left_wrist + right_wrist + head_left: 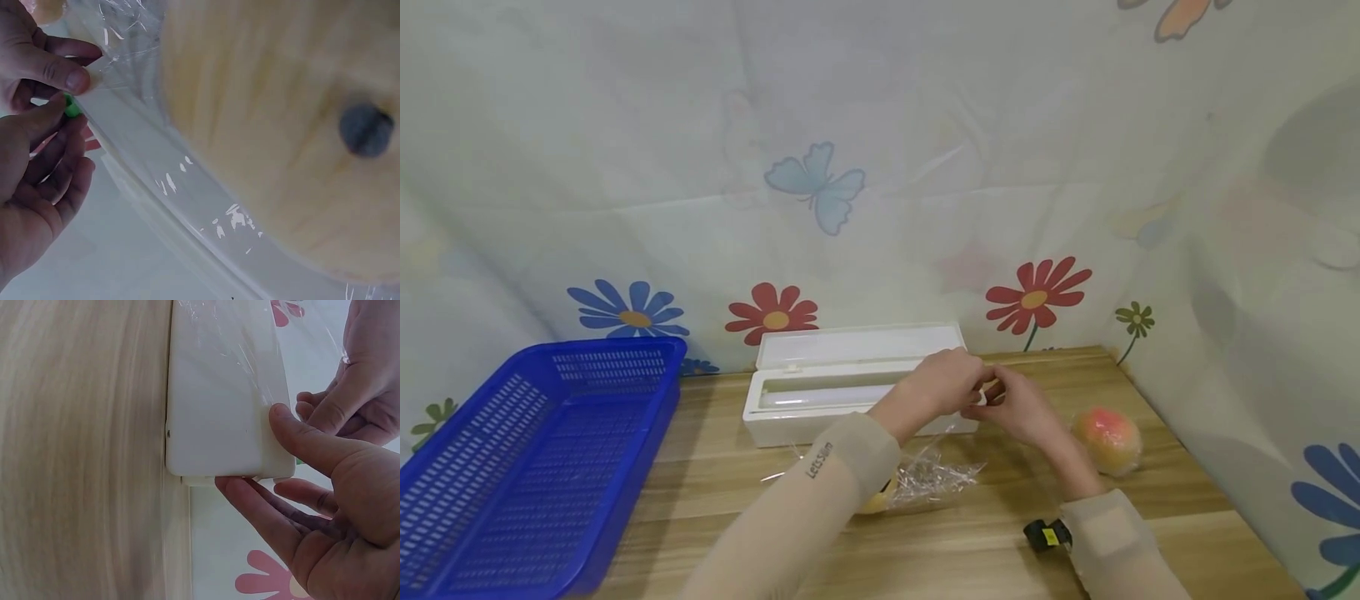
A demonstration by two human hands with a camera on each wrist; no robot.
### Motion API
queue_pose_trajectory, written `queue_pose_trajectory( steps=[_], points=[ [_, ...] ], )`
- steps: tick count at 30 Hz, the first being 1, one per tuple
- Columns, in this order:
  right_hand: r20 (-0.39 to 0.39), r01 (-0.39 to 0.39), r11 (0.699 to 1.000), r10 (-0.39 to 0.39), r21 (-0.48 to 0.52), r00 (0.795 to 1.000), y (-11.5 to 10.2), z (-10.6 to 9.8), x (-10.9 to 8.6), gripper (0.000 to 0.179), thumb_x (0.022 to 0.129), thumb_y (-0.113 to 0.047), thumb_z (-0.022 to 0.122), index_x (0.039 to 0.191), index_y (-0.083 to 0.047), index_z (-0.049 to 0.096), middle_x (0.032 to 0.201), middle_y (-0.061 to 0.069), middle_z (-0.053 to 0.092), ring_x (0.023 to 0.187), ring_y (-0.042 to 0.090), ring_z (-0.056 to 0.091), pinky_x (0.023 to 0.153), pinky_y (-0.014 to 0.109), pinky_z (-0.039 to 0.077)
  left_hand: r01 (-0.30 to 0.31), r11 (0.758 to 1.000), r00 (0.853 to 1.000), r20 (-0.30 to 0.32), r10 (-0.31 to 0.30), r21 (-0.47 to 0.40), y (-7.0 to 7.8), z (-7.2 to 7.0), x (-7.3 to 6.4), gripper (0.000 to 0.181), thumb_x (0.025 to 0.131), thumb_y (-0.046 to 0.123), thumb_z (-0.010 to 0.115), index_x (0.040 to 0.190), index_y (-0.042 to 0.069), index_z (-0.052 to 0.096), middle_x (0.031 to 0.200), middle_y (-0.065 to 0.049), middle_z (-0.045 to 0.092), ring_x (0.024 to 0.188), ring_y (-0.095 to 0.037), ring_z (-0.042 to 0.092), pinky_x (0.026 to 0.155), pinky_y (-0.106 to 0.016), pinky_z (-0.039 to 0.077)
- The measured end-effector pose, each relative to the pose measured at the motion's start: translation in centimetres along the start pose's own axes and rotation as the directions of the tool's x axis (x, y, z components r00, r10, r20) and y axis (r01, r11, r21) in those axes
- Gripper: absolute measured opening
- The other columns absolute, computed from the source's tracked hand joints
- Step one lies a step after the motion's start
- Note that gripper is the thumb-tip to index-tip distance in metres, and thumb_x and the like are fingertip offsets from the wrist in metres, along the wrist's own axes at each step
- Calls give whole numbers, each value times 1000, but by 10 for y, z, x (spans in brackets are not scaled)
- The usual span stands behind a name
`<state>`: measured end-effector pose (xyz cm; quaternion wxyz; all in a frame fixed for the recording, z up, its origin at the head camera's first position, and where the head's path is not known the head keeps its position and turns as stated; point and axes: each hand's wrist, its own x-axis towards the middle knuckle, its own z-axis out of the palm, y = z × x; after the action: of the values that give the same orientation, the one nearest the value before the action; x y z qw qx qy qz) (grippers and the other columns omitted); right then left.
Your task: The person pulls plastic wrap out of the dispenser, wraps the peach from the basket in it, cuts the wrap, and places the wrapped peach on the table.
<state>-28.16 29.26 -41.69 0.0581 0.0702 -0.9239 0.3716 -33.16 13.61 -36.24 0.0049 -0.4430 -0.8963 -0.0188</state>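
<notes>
A white plastic-wrap dispenser box [786,429] stands at the back of the table with its lid up and a pale roll [820,397] inside. At its right end, my left hand [936,382] pinches a small green slider [72,107] on the box's edge between thumb and fingers. My right hand [1018,406] grips the box's right end corner, thumb on the front face and fingers at the end. Clear cling film [932,479] hangs from the box's front, crumpled on the table. It spreads over a yellowish fruit-like thing [262,137] with a dark nub, partly hidden by my left forearm.
A blue plastic basket [647,450] stands on the left. To the right of my right hand sits a film-wrapped peach [1107,440]. Behind the wooden table [962,558] hangs a flowered cloth [895,275]. A black device [1047,535] is at my right wrist.
</notes>
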Motion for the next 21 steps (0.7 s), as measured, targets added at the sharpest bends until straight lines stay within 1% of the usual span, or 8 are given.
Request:
queue_pose_trajectory(
  steps=[5,9,13,16,18,21],
  points=[
    [10,-25,1000,25,10,1000,-1,2,0,51,87,-30,85,121,-1,61,96,10,67,84,25,62,66,36,53,28,1000,1000,8,-28,-6,-1,0,-2,23,99,15,70,77,17,63,64,4,55,64,-13,48,60,-26,42],
    [17,-18,1000,18,18,1000,0,1,0,49,87,-29,84,120,-2,61,93,8,67,82,24,63,65,35,53,57,998,998,18,-57,-7,0,-2,-4,22,98,16,71,77,17,63,67,4,57,64,-13,49,60,-26,43],
    [26,-3,1000,3,13,1000,0,1,2,47,88,-28,84,118,-2,60,93,8,69,83,25,64,66,35,53,74,997,997,15,-75,13,-1,0,-3,19,97,17,73,78,18,69,78,3,67,72,-13,61,65,-27,51],
    [29,4,1000,-5,11,1000,1,2,2,46,87,-27,85,117,-1,60,93,8,69,83,24,65,66,35,53,79,996,997,8,-79,28,-2,1,-2,16,96,17,75,80,18,73,87,1,71,81,-16,67,70,-29,55],
    [26,10,1000,-10,3,1000,2,1,2,50,87,-28,85,120,-1,59,93,8,69,83,24,65,65,35,53,84,996,996,8,-84,28,-3,1,-2,13,95,17,75,83,18,75,88,2,71,82,-16,68,71,-29,56],
    [28,12,1000,-12,-4,1000,2,1,3,61,87,-27,85,133,-2,56,91,7,68,80,24,64,64,35,53,92,996,996,14,-92,17,-3,2,-3,8,95,19,76,87,17,76,89,2,71,83,-15,68,71,-28,56]
  ],
)
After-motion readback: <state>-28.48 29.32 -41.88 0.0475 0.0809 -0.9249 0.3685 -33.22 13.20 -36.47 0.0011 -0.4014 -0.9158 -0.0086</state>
